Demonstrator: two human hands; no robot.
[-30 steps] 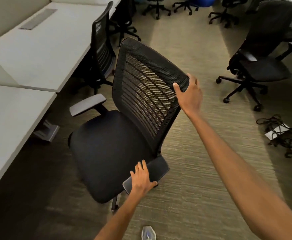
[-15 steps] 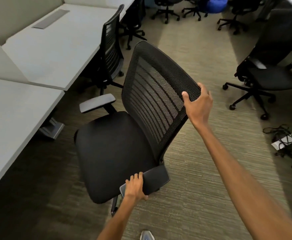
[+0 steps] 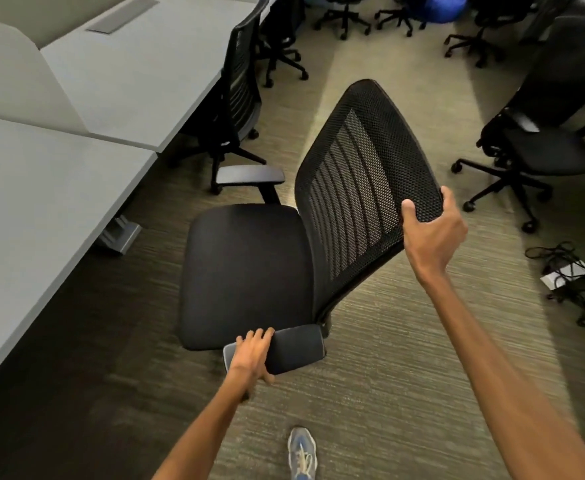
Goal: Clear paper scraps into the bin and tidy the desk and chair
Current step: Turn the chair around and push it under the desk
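A black office chair [image 3: 246,271] with a mesh backrest [image 3: 364,181] stands on the carpet in front of me, its seat facing the grey desk [image 3: 34,209] on the left. My right hand [image 3: 429,233] grips the near top corner of the backrest. My left hand [image 3: 253,355] is closed over the front end of the near armrest [image 3: 294,348]. The far armrest [image 3: 249,176] points toward the desk. No paper scraps or bin are in view.
A second grey desk [image 3: 138,67] with a divider panel [image 3: 14,84] lies further back, and another black chair [image 3: 239,98] is tucked at it. More chairs [image 3: 544,140] stand to the right and behind. A tangle of black cables [image 3: 582,282] lies on the carpet at right. My shoe [image 3: 301,452] is below.
The chair has shifted right in my view and swivelled, its seat now squarer to the desk. Both hands have kept their grip on it. My foot has stepped forward.
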